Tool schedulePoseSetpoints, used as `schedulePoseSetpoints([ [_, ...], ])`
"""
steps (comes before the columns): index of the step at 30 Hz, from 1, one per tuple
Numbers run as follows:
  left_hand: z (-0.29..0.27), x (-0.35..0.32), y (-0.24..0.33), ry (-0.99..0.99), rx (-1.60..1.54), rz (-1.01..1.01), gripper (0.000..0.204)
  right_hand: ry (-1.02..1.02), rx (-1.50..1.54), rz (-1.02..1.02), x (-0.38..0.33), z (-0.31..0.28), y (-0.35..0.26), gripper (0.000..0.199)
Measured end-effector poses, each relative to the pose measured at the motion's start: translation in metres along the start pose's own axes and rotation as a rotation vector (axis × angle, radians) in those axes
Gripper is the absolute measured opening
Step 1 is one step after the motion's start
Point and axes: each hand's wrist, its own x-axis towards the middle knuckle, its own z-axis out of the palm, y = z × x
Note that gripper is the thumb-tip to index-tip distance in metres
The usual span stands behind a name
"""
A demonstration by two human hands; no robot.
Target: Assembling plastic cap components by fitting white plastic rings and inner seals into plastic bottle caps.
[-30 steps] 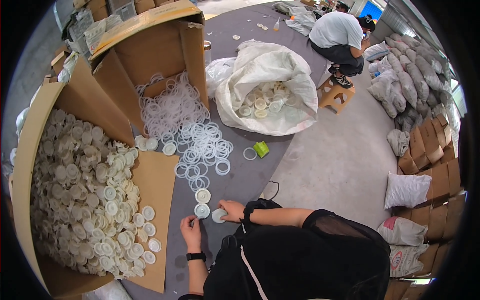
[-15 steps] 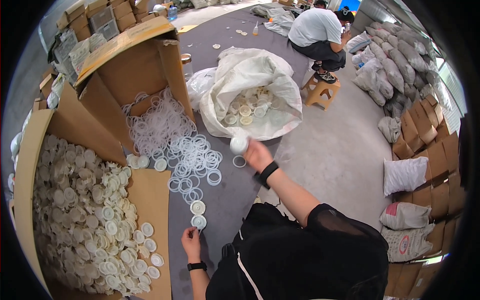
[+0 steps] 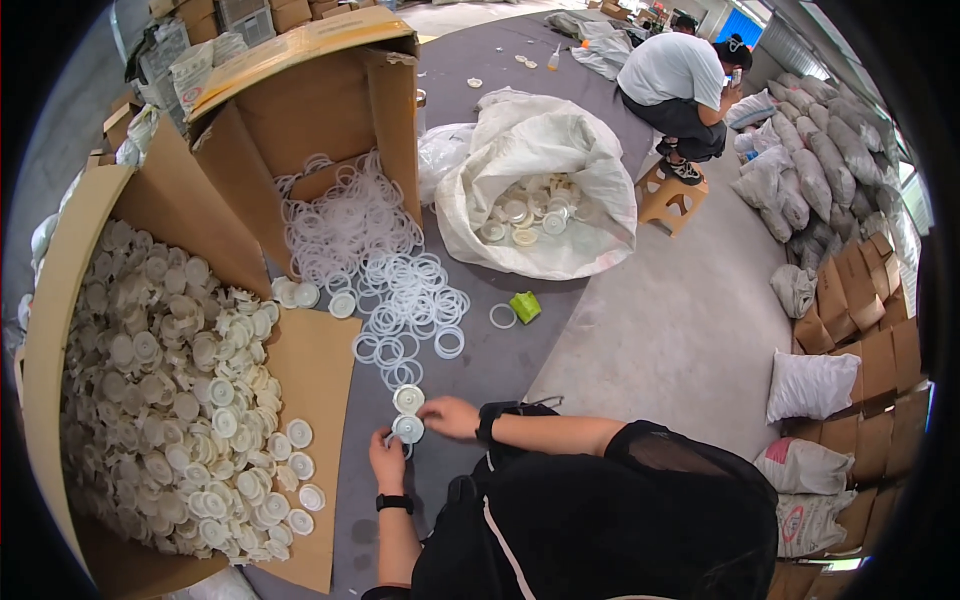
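Note:
Two round white plastic caps lie in front of me on the grey table, an upper cap (image 3: 408, 399) and a lower cap (image 3: 407, 429). My left hand (image 3: 387, 462) is at the lower cap's near edge, its fingers pinched on a translucent plastic ring (image 3: 407, 449) that partly shows under that cap. From the right, my right hand (image 3: 451, 416) reaches in with bent fingers closed at the caps' right edges, where they meet; the fingertips are partly hidden. Beyond them spreads a heap of translucent rings (image 3: 410, 292).
A carton (image 3: 95, 230) heaped with white caps stands at left, its cardboard flap (image 3: 310, 350) beside my left arm. Another carton (image 3: 290, 75) spills rings. An open white sack (image 3: 540, 255) holds caps. A green lump (image 3: 525, 308) lies nearby. Someone sits on a stool (image 3: 672, 200).
My right hand has come back from the sack's near edge to the two caps; the white cap it held no longer shows in it. The green lump has come into sight. My view has shifted.

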Motion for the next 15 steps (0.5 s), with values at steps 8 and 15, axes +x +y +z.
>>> schedulePoseSetpoints([
  [8, -0.034, -0.031, 0.029, 0.170, 0.173, 0.295, 0.013, -0.123, -0.653, -0.276, -0.002, 0.021, -0.005, 0.035],
  [15, -0.044, -0.038, 0.054, 0.079, -0.110, 0.165, 0.010, 0.032, 0.097, 0.036, 0.005, 0.018, -0.004, 0.021],
])
